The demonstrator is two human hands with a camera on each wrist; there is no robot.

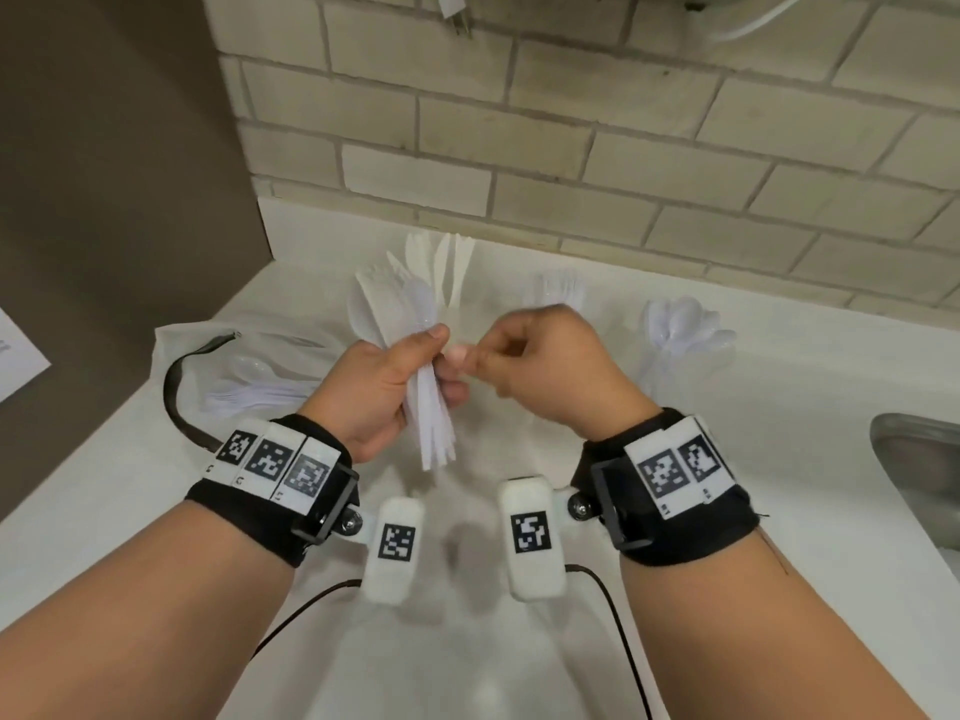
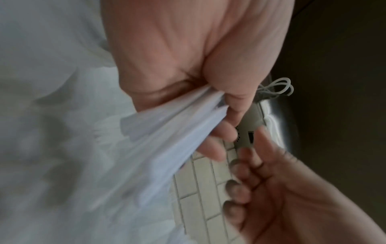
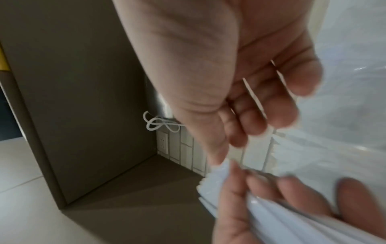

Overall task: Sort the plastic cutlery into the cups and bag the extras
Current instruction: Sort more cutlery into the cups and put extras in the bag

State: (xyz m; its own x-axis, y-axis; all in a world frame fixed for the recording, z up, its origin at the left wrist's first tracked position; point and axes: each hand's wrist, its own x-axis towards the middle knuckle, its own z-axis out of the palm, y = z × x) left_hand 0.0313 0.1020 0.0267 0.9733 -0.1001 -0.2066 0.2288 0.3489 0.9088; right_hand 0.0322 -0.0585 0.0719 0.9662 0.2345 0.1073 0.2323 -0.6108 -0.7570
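Observation:
My left hand (image 1: 441,366) grips a fanned bundle of white plastic cutlery (image 1: 431,423) around its middle, above the white counter (image 1: 727,459). The left wrist view shows the bundle's handles (image 2: 167,140) sticking out of my fist. My right hand (image 1: 483,356) is right beside it with curled fingers, and its thumb tip reaches the bundle's (image 3: 271,213) edge. I see nothing inside those fingers. Behind my hands, cream-white pieces (image 1: 449,272), forks (image 1: 561,288) and spoons (image 1: 685,330) stand upright in three groups. The clear cups holding them barely show.
A clear plastic bag (image 1: 249,366) with spoons in it lies on the counter at the left, a black cable (image 1: 176,392) looping past it. A brown cabinet panel (image 1: 104,174) closes off the left, a tiled wall (image 1: 571,148) the back. A steel sink (image 1: 919,475) is at the right.

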